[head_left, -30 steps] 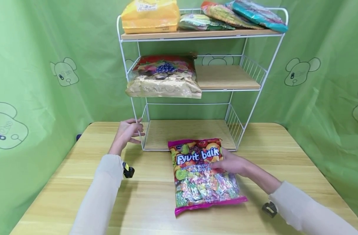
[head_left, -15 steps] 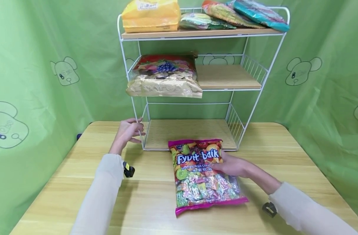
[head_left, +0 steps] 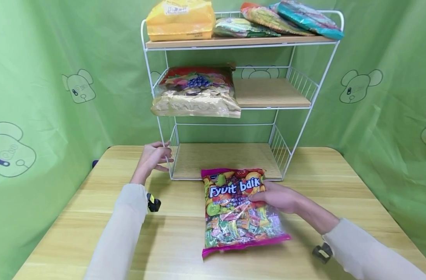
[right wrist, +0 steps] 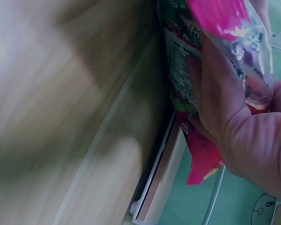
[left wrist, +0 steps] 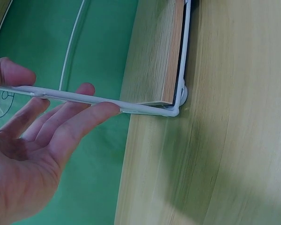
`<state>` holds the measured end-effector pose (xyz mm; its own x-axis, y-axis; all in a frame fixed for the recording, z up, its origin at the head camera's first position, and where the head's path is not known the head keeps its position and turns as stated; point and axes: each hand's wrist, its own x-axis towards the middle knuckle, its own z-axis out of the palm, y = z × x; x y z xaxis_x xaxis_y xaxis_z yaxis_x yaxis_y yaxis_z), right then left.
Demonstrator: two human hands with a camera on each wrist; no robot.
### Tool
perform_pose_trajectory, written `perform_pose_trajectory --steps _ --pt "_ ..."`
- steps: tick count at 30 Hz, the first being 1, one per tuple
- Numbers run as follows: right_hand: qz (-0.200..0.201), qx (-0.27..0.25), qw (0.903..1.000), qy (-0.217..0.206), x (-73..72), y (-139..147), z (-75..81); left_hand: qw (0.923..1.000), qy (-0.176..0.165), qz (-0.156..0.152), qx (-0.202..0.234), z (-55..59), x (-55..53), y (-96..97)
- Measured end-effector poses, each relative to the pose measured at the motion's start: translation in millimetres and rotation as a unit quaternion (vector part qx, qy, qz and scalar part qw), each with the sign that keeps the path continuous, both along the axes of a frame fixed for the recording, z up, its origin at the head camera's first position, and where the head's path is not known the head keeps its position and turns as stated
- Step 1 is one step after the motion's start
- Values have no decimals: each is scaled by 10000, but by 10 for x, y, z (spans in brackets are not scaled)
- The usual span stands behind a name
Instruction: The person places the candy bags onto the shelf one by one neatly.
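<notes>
A magenta-edged bag of fruit chews (head_left: 234, 221) is tilted above the table in front of the bottom shelf (head_left: 223, 157). My right hand (head_left: 277, 197) grips its right edge, thumb on the printed front. In the right wrist view the fingers of my right hand (right wrist: 234, 98) spread across the bag's back (right wrist: 180, 61). On the left, my left hand (head_left: 151, 158) holds the front post of the white wire rack (head_left: 160, 128). Seen from the left wrist, thumb and fingers of my left hand (left wrist: 42, 145) lie on either side of that post (left wrist: 93, 99).
A red and gold bag (head_left: 197, 93) lies on the middle shelf's left half and overhangs its front edge; bare board (head_left: 269, 91) shows beside it. The top shelf carries a yellow package (head_left: 179, 23) and several flat packets (head_left: 276, 19). Green curtains surround the wooden table (head_left: 178, 241).
The lower end of the fruit chew bag has swung slightly left in my right hand. My left hand stays on the rack post.
</notes>
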<state>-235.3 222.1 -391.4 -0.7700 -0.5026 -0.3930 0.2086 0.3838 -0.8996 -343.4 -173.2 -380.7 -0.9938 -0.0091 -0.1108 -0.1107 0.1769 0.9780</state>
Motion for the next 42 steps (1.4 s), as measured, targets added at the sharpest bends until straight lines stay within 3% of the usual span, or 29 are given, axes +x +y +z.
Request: perform_pose_trajectory --steps 8,18,28,33,42 --pt "-605 -589 9962 -199 40 -93 18 10000 -17 -35 13 -14 -10 -10" --pt "-938 -1049 9893 -380 40 -216 159 10000 -21 0 64 -15 -11 -11" --pt "-1266 -588 9902 42 15 -331 378 10000 5 3 85 -14 -8 -11" --pt "-1380 -595 9882 286 -62 -344 468 10000 15 -28 71 -8 -15 -2" --pt "-1894 -883 9779 106 -284 -396 492 9999 5 -62 79 -14 -5 -9"
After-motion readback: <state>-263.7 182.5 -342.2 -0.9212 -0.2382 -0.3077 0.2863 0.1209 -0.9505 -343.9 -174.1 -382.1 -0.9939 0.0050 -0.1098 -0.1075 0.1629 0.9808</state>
